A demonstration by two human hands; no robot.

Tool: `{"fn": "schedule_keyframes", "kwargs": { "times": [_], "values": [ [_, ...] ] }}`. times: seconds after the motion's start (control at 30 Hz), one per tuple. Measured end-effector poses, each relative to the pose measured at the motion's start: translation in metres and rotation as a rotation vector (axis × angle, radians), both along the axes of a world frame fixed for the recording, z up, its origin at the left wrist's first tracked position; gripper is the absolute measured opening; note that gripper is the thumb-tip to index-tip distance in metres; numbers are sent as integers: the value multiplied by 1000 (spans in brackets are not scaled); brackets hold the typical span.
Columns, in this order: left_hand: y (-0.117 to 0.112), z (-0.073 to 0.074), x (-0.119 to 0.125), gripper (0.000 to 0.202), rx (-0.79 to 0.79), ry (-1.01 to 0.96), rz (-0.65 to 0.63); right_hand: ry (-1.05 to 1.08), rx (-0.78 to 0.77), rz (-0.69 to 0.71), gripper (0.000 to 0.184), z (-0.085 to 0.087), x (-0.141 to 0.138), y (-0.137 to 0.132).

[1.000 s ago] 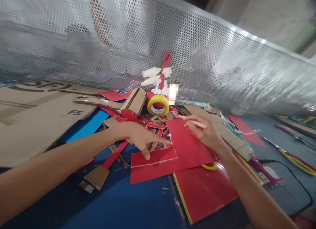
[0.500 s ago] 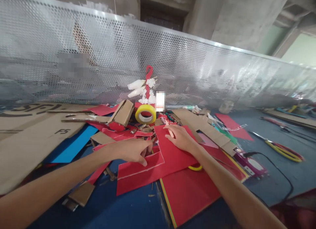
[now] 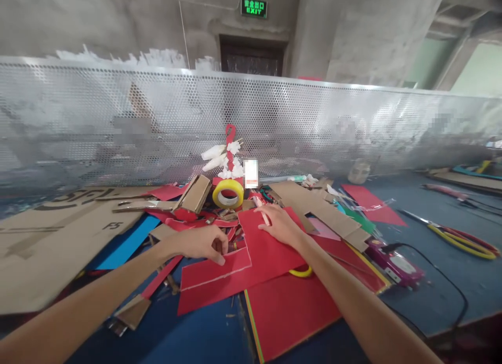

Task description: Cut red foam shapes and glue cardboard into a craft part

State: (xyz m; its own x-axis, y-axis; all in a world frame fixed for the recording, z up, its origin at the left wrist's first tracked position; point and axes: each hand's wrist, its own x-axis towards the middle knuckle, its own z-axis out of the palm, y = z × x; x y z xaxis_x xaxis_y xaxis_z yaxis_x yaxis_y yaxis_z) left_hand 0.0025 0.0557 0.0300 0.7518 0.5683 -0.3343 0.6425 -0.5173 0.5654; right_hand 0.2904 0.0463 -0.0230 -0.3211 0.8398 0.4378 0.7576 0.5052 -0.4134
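Single cam on your head, facing forward and down, close in. Yellow tape roll (image 3: pixel 228 184) near mid-frame; your left hand (image 3: pixel 206 242) and right hand (image 3: pixel 279 224) lensward of it, perforated panel (image 3: pixel 298 126) beyond it.

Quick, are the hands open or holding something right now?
Left hand: half curled, thumb at the red sheet; can't tell if it grips.
Right hand: closed on a slim pale stick, over the sheet.

There is one left hand (image 3: pixel 206 242) and one right hand (image 3: pixel 280 224) — one tape roll (image 3: pixel 228 185), one exit sign (image 3: pixel 254 8), one purple device (image 3: pixel 392 262).
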Motion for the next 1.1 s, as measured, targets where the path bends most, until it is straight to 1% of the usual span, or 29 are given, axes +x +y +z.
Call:
{"fn": "schedule_keyframes", "kwargs": {
  "times": [0.1,0.13,0.2,0.27,0.33,0.47,0.53,0.6,0.7,0.73,0.77,0.8,0.87,0.93,0.97,1.03,1.1],
  "values": [
    [-1,-2,2,27,30,-6,11,70,31,-24,45,3,-1,-2],
    [0,-2,2,27,34,-10,14,90,43,-28,47,4,-1,-3],
    [3,-1,1,27,-5,-19,27,118,68,-20,56,6,0,-2],
    [7,2,-2,26,-77,-35,49,146,90,3,62,8,2,0],
    [12,5,-7,23,-110,-70,67,177,91,29,60,11,5,0],
    [21,15,-26,21,-88,-144,141,205,24,108,50,20,14,-2],
    [26,23,-39,22,-57,-152,178,217,-7,162,47,25,20,-4],
    [32,35,-53,24,-9,-127,234,235,-27,225,43,29,26,-5],
    [36,57,-69,22,131,-78,273,293,-64,333,34,34,36,-5],
    [37,64,-73,21,208,-65,292,320,-76,360,31,36,39,-5],
    [37,70,-76,20,276,-47,298,349,-82,374,29,37,41,-4],
    [37,73,-77,20,306,-29,298,374,-81,377,28,37,42,-4],
    [39,71,-79,21,287,3,293,412,-61,363,26,37,41,-5],
    [41,61,-77,21,220,44,300,435,-43,339,28,36,38,-5],
    [43,54,-76,19,227,69,314,436,-39,323,29,34,35,-5],
    [45,41,-72,15,328,129,332,415,-28,280,33,33,30,-7],
    [42,34,-65,13,451,79,381,389,-5,254,36,33,24,-9]
  ]
}}
